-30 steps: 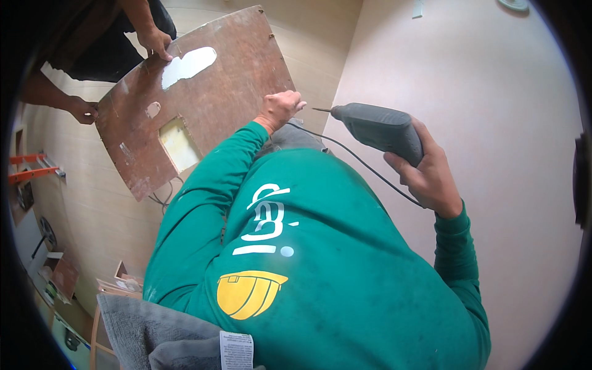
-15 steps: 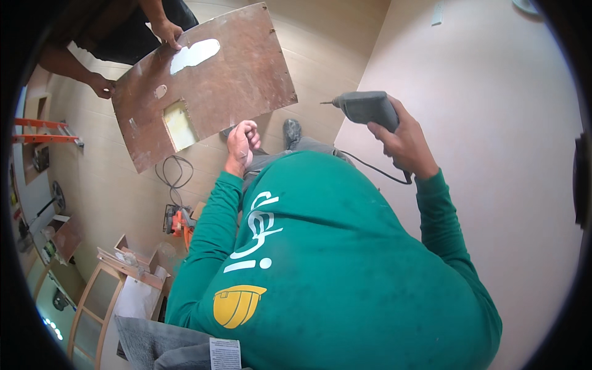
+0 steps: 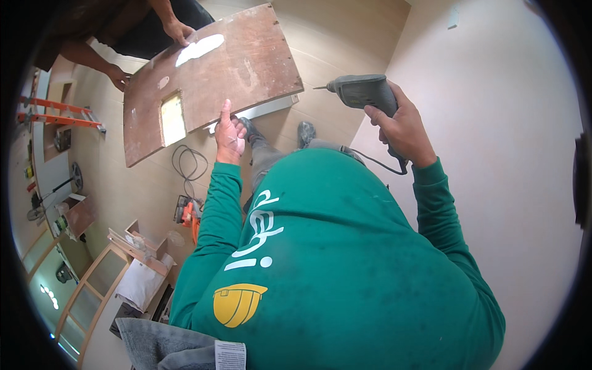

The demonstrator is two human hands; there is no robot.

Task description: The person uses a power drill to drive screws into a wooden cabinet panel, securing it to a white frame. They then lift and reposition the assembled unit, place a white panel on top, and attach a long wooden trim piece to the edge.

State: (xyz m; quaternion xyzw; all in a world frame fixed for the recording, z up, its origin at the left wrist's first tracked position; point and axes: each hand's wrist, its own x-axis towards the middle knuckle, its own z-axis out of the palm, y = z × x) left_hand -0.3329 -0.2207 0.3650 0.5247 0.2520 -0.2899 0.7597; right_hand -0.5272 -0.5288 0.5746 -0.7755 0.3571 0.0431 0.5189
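A corded grey power drill (image 3: pixel 362 91) is in my right hand (image 3: pixel 404 128), its bit pointing left in the air. My left hand (image 3: pixel 230 137) grips the near edge of a brown wooden panel (image 3: pixel 216 80), thumb on top and fingers curled beneath. The panel has a square cutout, a small light oval patch and a long white patch. At its far side, a co-worker's hand (image 3: pixel 179 31) holds the edge, and the same person's other hand (image 3: pixel 118 76) holds the left corner. A pale strip shows under the panel's near right edge.
An orange ladder (image 3: pixel 61 111) lies at the far left. A looped black cable (image 3: pixel 185 166) and an orange power tool (image 3: pixel 190 213) rest on the floor (image 3: pixel 123 197) left of me. Wooden boxes (image 3: pixel 145 243) stand lower left. A pale wall (image 3: pixel 493 123) rises at right.
My left hand has moved slightly left and closed on the panel's near edge. The panel has tilted, showing a pale strip beneath. The drill has shifted slightly up, still in my right hand.
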